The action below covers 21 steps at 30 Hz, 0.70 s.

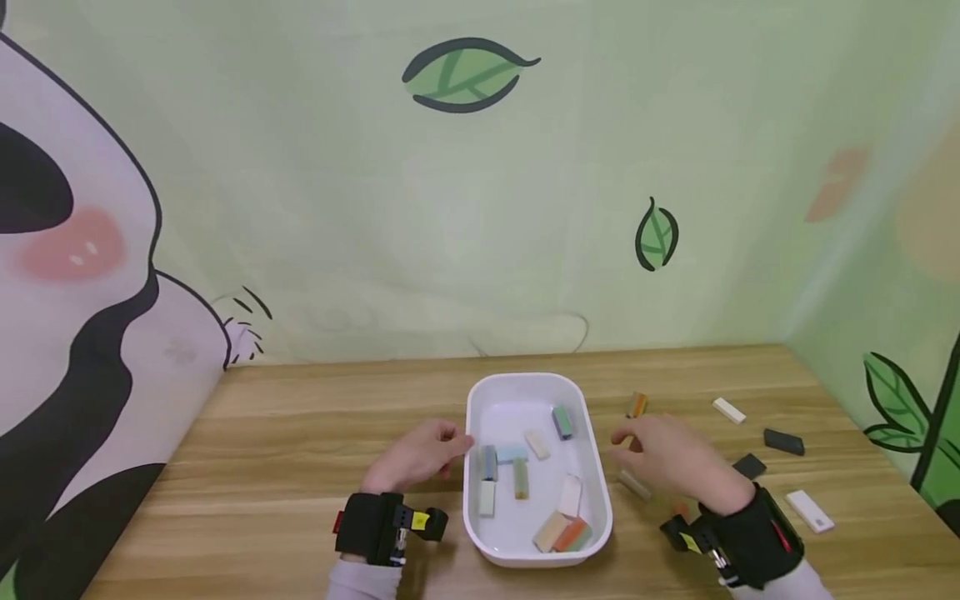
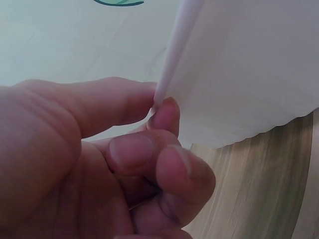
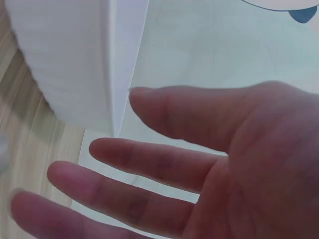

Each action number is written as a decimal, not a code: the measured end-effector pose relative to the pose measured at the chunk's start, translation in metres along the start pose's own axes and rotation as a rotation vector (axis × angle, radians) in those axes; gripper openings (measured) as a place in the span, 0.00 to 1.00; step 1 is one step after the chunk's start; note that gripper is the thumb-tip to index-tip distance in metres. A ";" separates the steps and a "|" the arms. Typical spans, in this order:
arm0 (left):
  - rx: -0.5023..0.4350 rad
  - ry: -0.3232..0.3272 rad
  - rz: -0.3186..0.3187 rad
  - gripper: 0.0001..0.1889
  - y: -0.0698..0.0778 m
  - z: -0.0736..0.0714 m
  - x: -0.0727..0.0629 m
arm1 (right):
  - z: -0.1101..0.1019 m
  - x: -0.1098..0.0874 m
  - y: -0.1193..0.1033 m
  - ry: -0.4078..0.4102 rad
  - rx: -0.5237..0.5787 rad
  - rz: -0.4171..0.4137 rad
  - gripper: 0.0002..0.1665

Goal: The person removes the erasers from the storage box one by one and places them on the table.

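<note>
- Black wrist mounts (image 1: 371, 527) nearest the lens, one per arm, sleeves behind. The right one hangs low over loose blocks; dip that wrist and it could clip them.
- White tub (image 1: 536, 558) sits on the wooden table (image 1: 300, 450) between my hands, blocks inside. Clock below is from its middle, 12 away from me.
- My left hand (image 1: 420, 456) at 9 o'clock: thumb and a finger pinch the rim. Thin edge, fingertip hold only, so it could slip under load.
- My right hand (image 1: 675, 456) at 3: fingers straight and spread just beside the wall, gripping nothing. Can't tell if the thumb touches.
- Main risk, I'd say: lifting now. Only 9 o'clock is held, so the tub would tip toward 3 and the blocks slide.
- Orange block (image 1: 573, 534) and neighbours bunch at 5; that corner probably sags first.
- Pushing from 3 without a grip could skid the tub or twist it about my pinch.
- Pale block (image 1: 634, 485) lies near the wall at 3, below my right hand; closing carelessly could knock it or trap it under the base.
</note>
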<state>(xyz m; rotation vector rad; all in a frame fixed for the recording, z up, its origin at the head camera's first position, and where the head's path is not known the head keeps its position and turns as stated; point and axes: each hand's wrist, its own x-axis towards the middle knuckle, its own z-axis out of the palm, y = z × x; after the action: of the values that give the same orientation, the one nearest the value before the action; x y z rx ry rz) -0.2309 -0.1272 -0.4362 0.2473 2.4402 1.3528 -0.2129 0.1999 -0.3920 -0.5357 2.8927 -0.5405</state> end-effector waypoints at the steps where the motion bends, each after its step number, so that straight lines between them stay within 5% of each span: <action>1: 0.001 -0.004 0.000 0.14 0.000 0.000 0.000 | 0.001 0.001 -0.001 -0.003 0.007 0.001 0.16; 15: -0.028 0.000 0.015 0.13 -0.002 0.003 0.001 | 0.011 0.019 -0.009 -0.018 0.176 0.087 0.13; 21: 0.005 0.023 -0.004 0.13 0.003 0.004 0.000 | 0.014 0.027 -0.010 -0.021 0.166 0.112 0.18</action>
<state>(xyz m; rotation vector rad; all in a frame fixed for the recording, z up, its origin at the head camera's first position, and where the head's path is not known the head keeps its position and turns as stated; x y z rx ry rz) -0.2291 -0.1222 -0.4355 0.2289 2.4624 1.3549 -0.2316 0.1767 -0.4038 -0.3513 2.8031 -0.7445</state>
